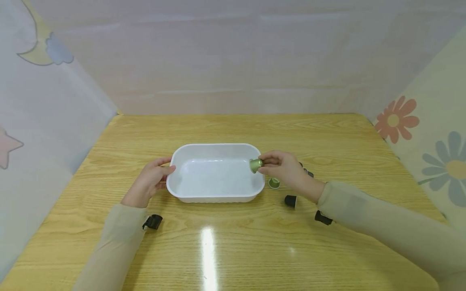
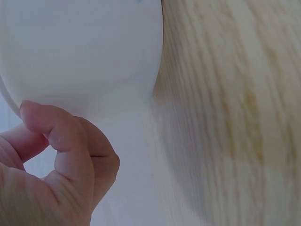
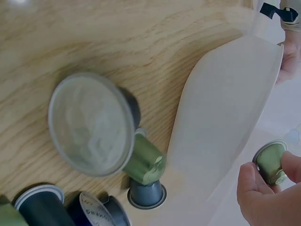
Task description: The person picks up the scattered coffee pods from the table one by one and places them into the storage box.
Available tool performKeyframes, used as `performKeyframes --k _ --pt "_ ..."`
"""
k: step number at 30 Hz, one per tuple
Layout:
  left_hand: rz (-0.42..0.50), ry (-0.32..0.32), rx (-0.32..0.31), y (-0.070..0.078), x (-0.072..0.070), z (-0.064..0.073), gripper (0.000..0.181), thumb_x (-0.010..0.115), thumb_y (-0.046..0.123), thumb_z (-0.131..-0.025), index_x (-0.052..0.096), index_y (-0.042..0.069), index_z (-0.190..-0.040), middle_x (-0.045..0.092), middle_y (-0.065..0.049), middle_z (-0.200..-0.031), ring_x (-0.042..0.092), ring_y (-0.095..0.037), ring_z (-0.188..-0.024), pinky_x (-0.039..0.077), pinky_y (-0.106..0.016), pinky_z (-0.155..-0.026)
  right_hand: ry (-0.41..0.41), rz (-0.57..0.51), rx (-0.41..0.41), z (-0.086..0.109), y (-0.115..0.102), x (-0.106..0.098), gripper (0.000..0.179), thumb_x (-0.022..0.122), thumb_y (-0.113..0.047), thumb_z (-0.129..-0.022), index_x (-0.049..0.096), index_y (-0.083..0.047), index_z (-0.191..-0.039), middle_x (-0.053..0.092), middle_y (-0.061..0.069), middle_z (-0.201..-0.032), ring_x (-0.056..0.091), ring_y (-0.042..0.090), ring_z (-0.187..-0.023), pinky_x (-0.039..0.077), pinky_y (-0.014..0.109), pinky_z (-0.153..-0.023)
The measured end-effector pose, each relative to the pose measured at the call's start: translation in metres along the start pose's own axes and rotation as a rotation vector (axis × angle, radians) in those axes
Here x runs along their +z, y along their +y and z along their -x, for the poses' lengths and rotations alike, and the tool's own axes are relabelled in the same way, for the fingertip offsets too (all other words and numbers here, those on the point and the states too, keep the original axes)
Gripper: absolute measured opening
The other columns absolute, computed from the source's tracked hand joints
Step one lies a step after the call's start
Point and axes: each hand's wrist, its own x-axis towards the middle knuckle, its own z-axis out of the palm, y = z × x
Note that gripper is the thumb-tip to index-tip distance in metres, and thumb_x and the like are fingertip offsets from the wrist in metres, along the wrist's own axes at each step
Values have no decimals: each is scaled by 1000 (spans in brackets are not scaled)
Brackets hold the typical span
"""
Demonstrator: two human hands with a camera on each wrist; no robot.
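My left hand (image 1: 151, 180) grips the left end of a white oblong basin (image 1: 214, 199), its thumb over the rim. In the left wrist view the left hand (image 2: 61, 150) shows its thumb on the basin's edge, with the fingers bent outside. My right hand (image 1: 285, 171) pinches a green coffee capsule (image 1: 255, 165) between thumb and fingers, at the basin's right rim. That green capsule (image 3: 271, 162) appears tilted in the right wrist view. Just outside the basin, near the right hand, lies another green capsule (image 1: 274, 183).
A black capsule (image 1: 290, 201) lies on the wooden table (image 1: 247, 250) right of the basin. More dark capsules (image 1: 308, 173) are partly hidden behind the right wrist. Several capsules cluster in the right wrist view, one with a pale lid (image 3: 91, 125) closest. Fabric walls (image 1: 233, 72) surround the table.
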Motion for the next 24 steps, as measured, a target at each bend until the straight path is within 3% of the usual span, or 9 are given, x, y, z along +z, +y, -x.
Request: performKeyframes --k 7,24 --pt "2 -7 6 -1 -1 0 54 51 13 -102 30 0 -150 59 -2 -92 58 -10 -71 52 -25 -61 -29 -18 39 -4 -3 8 37 68 0 -90 57 10 -123 63 21 -118 62 22 -105 52 24 -83" --pt "23 17 5 -1 0 -1 53 52 10 -101 32 -3 -148 62 0 -88 60 -8 -67 51 -23 -57 -74 -46 32 -14 -4 29 33 68 5 -87 59 12 -119 64 23 -115 62 26 -104 53 27 -84"
